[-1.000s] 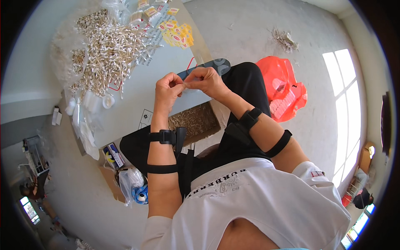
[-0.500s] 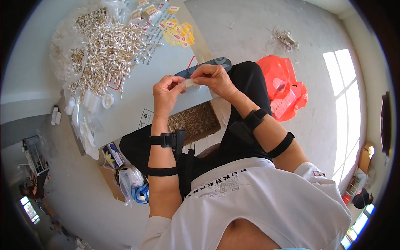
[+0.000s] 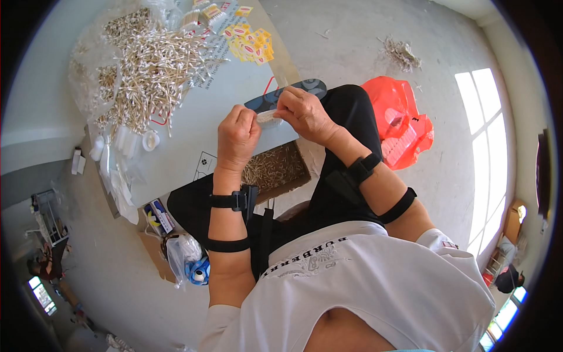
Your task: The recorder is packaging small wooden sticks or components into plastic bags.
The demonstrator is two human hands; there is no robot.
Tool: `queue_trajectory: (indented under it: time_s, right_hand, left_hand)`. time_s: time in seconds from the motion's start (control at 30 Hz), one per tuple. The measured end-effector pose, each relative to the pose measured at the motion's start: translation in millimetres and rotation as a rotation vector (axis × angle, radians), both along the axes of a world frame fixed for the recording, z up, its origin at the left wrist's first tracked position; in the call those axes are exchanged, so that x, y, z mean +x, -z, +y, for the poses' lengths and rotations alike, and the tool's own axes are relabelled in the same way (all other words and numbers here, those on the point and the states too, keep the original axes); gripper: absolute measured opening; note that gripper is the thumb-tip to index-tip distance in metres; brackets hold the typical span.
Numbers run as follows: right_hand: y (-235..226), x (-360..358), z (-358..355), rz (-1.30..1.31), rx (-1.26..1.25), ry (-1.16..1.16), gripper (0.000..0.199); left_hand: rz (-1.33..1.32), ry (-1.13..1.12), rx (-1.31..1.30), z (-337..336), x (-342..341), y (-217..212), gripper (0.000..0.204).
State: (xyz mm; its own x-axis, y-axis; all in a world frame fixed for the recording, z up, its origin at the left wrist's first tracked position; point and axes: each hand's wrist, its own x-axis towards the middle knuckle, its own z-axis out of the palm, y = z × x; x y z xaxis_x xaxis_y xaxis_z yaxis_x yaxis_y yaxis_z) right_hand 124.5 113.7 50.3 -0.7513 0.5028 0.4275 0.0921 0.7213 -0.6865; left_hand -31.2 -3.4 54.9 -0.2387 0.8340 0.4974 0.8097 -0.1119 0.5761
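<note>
Between my two hands, over the near edge of the table, is a small whitish see-through packet of cotton swabs (image 3: 268, 119). My left hand (image 3: 237, 134) pinches its left end with curled fingers. At the other end, my right hand (image 3: 305, 114) grips with thumb and bent fingers. A big heap of loose cotton swabs (image 3: 155, 73) spills from a clear bag on the table's left side. Past my hands lie scattered small yellow cards (image 3: 251, 47), with packed swab bundles (image 3: 212, 13) beyond them.
Below the table edge stands a cardboard box (image 3: 302, 167) with loose swabs inside. A red plastic bag (image 3: 404, 123) with pink packs lies on the floor to the right. A white roll (image 3: 151, 141) sits at the table's left. A dark patterned pad (image 3: 314, 88) lies by my right hand.
My left hand has turned, so its back now faces up with the fingers curled under. My right hand has shifted slightly, and the packet stays stretched between both hands.
</note>
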Motion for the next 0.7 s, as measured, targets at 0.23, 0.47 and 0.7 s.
queue_trajectory:
  time_s: [0.23,0.47,0.7]
  right_hand:
    - [-4.2,3.3,1.4,-0.048,-0.052,-0.046,0.019]
    - [-2.6,2.2,-4.5,-0.051,-0.072,-0.032,0.017]
    - [2.4,0.1,-3.9,-0.043,-0.044,-0.003,0.015]
  left_hand:
    - [0.007,0.002,0.007,3.0,8.6,-9.8,0.015]
    - [0.109,0.05,0.014,20.0,17.8,-7.4,0.017]
    - [0.183,-0.002,-0.045,5.4,-2.9,-6.3,0.015]
